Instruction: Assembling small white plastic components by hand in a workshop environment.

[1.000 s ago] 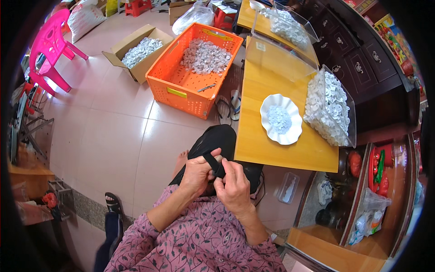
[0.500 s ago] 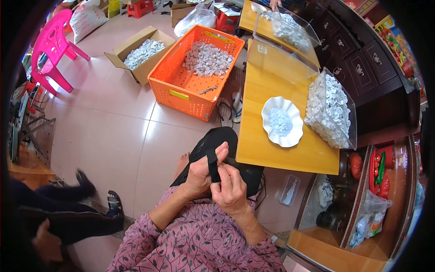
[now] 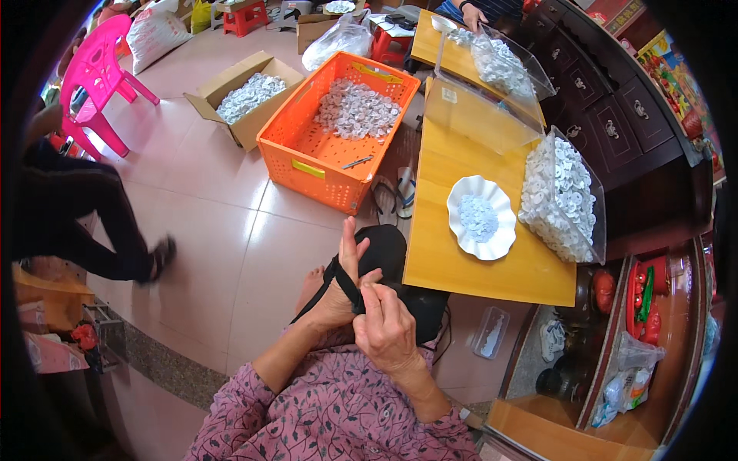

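A black fabric strap point(image 3: 347, 286) is looped around my left hand point(image 3: 332, 303), across the palm, over my lap. The left hand's fingers are stretched out, pointing away from me. My right hand point(image 3: 386, 326) is closed in a pinch on the strap's end, right beside the left thumb. Under and beyond the hands, a dark cloth or seat point(image 3: 384, 250) shows at my knees; which it is I cannot tell.
On the yellow table point(image 3: 430, 261) to the right, a wavy white plate point(image 3: 503, 242) holds small pale pieces, beside a clear bin point(image 3: 565, 196) of white round parts. An orange crate point(image 3: 307, 184) and a cardboard box point(image 3: 207, 107) stand ahead. A person point(image 3: 77, 207) walks at left.
The left hand's fingers have straightened and spread, and the strap now sits lower around the palm. The right hand has shifted slightly toward me. The person at left has moved farther from me.
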`<state>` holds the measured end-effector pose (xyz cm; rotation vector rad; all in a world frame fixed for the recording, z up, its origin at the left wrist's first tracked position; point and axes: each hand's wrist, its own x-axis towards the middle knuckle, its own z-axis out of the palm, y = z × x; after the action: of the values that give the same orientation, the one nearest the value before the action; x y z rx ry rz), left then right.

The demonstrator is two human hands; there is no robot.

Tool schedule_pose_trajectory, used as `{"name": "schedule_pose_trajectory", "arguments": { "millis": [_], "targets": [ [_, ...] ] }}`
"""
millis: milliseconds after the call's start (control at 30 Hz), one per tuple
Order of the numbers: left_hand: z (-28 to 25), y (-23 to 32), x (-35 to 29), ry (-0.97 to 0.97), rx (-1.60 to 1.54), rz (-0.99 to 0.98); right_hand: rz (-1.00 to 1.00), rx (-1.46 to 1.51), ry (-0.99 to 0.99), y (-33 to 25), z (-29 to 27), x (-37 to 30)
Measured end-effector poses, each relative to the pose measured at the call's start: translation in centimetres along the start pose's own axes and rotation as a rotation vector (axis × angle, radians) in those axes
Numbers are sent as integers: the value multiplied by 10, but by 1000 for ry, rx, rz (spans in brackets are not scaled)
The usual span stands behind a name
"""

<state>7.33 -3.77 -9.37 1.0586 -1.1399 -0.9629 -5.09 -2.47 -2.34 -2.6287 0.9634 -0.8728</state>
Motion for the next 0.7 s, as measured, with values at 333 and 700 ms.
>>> {"name": "schedule_pose_trajectory", "arguments": {
  "millis": [333, 700],
  "targets": [
    [5, -32, 5, 318, 272, -197, -51, -167, -93, 6, 11, 9],
    [0, -37, 33, 476, 581, 115, -166, -108, 304, 22, 37, 7]
  ]
}}
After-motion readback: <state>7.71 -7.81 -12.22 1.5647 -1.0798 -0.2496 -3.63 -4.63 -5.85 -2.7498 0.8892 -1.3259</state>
